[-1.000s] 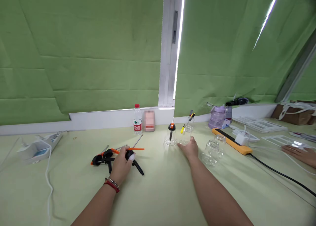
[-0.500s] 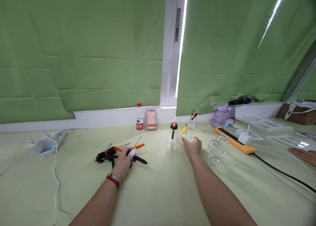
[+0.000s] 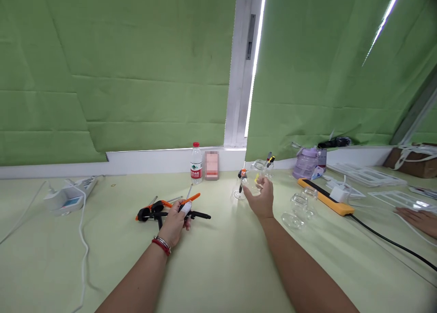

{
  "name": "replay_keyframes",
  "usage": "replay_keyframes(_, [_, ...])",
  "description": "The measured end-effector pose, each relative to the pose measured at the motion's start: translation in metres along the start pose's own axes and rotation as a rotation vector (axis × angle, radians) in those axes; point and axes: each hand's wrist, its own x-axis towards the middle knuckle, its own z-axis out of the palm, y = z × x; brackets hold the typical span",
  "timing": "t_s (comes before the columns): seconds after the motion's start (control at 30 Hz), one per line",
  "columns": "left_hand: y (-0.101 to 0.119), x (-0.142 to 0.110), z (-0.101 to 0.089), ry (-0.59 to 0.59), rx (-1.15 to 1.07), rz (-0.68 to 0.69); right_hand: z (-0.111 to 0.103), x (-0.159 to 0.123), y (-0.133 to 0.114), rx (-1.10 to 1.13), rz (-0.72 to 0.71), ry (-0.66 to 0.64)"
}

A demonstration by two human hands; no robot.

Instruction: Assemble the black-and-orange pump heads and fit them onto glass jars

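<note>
The transparent, round-mouthed jar (image 3: 260, 164) was in the right hand (image 3: 261, 199), thumb and fingers curved around it, near the surface's (image 3: 218, 263) far edge; its tilt could not be judged. Leftward and nearer the front edge, the left hand (image 3: 175, 219) was closed on a black-and-orange long-handled tool (image 3: 200, 215), handle pointing toward the right edge. Between them stood a clear jar holding a black-and-orange slim tool (image 3: 240, 188), partly in the way; clear empty jars (image 3: 297, 207) stood rightward.

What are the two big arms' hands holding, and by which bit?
The right hand holds a clear jar by its lower body; the left hand an orange-and-black tool, exact grip spot hidden.
</note>
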Motion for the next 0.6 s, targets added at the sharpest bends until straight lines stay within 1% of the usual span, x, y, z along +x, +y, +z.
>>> replay_keyframes(0.17, [0.002, 0.001, 0.0, 0.004, -0.066, -0.006, -0.002, -0.013, -0.04, 0.079, -0.163, -0.27])
replay_keyframes(0.23, [0.003, 0.002, -0.002, 0.004, -0.098, -0.008, -0.007, -0.018, -0.05, 0.095, -0.131, -0.374])
replay_keyframes(0.3, [0.003, 0.003, -0.003, 0.005, -0.131, -0.004, -0.012, -0.02, -0.056, 0.14, -0.004, -0.463])
replay_keyframes(0.43, [0.004, 0.003, -0.004, 0.01, -0.175, 0.006, -0.025, -0.017, -0.058, 0.333, 0.35, -0.58])
replay_keyframes(0.5, [0.004, 0.002, -0.003, 0.013, -0.179, 0.003, -0.031, -0.013, -0.057, 0.438, 0.491, -0.595])
replay_keyframes(0.6, [0.004, 0.002, -0.002, 0.014, -0.158, -0.01, -0.036, -0.012, -0.053, 0.595, 0.668, -0.539])
